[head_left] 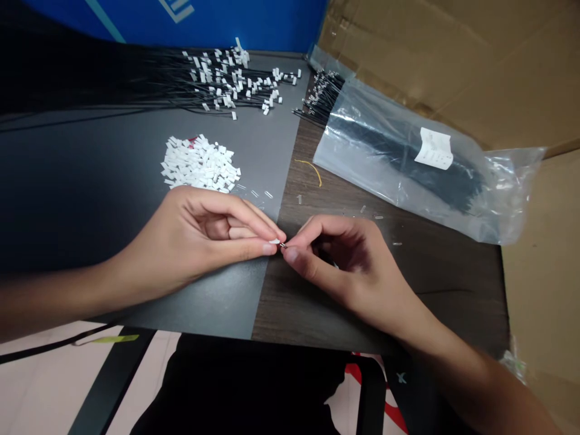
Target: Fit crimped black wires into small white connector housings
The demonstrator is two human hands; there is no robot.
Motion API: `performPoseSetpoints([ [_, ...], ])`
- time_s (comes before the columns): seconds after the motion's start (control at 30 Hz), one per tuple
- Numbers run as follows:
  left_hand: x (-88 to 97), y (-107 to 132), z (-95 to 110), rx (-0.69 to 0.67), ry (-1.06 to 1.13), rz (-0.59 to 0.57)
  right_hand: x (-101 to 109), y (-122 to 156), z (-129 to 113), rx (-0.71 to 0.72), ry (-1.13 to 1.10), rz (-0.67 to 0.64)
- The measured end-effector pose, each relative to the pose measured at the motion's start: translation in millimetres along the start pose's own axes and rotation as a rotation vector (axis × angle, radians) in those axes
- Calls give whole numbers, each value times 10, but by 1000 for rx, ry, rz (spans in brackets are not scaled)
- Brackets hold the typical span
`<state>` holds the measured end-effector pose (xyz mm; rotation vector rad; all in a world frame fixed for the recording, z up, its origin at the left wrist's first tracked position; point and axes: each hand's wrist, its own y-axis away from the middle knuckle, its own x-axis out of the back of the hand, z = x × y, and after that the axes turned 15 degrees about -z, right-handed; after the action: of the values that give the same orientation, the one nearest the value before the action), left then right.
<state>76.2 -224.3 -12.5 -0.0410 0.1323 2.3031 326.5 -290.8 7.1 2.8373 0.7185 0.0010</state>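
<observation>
Thumb and fingertips of my left hand (pixel 217 232) pinch a small white plastic connector housing (pixel 274 241). My right hand (pixel 342 257) pinches a tiny dark piece with a metallic glint (pixel 283 245), which looks like a wire's terminal end. The two pinches meet fingertip to fingertip, and the dark end is at the housing's right side. Whether it is inside the housing I cannot tell. Just beyond my left hand lies a pile of loose white connector housings (pixel 202 163).
Black wires with white connectors (pixel 226 78) lie at the back left. A clear plastic bag (pixel 385 145) of black wires with bare metal ends is at the back right, beside cardboard (pixel 475 66). A yellow strand (pixel 312 169) and small clear bits (pixel 268 194) lie on the table.
</observation>
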Motion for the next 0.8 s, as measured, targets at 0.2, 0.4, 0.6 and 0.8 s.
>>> performPoseSetpoints([
  [0.2,12,15,-12,-1,-1,-5,11,-1,2,1,0,-12],
  [0.4,-2,-17,18,-5,22,-32,1,4,22,25,-73,-51],
  [0.6,14,-7,25,-25,-20,-50,-5,1,20,34,-120,-60],
  [0.8,18,-1,21,-49,-12,-50,-14,-5,1,23,-127,-63],
])
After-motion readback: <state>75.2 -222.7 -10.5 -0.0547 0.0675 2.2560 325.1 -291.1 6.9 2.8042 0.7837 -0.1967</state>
